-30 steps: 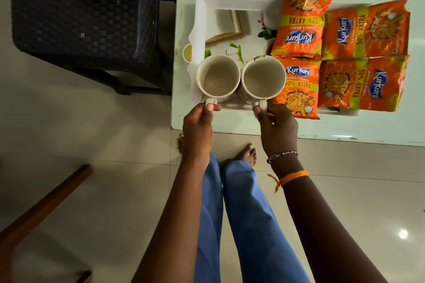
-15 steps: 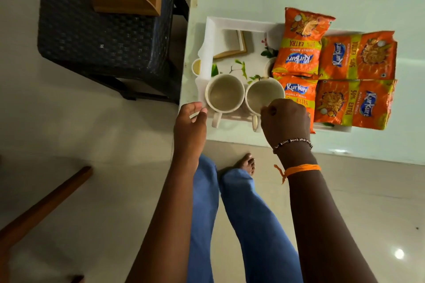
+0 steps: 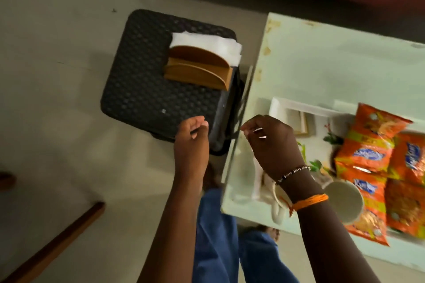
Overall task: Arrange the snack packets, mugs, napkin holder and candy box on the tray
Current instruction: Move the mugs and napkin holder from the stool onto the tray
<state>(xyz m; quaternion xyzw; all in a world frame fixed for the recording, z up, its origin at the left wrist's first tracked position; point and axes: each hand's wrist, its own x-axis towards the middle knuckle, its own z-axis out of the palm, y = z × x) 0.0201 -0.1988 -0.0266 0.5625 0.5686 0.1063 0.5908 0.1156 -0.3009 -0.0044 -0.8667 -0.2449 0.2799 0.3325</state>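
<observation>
Pale floor (image 3: 57, 122) beneath a dark woven stool (image 3: 142, 89) beside a pale green table (image 3: 333, 64) bearing a white tray (image 3: 299, 107).

Stood on the stool, up and to the left of both hands: wooden napkin holder (image 3: 197, 71) with white napkins, long axis running left to right. Nearer it, over the stool's near edge: left hand (image 3: 192, 142), loosely curled, holding nothing. At the table's edge: right hand (image 3: 273, 145), likewise empty and loosely curled. On the tray already: orange snack packets (image 3: 368, 145) and two mugs (image 3: 342, 204).
</observation>
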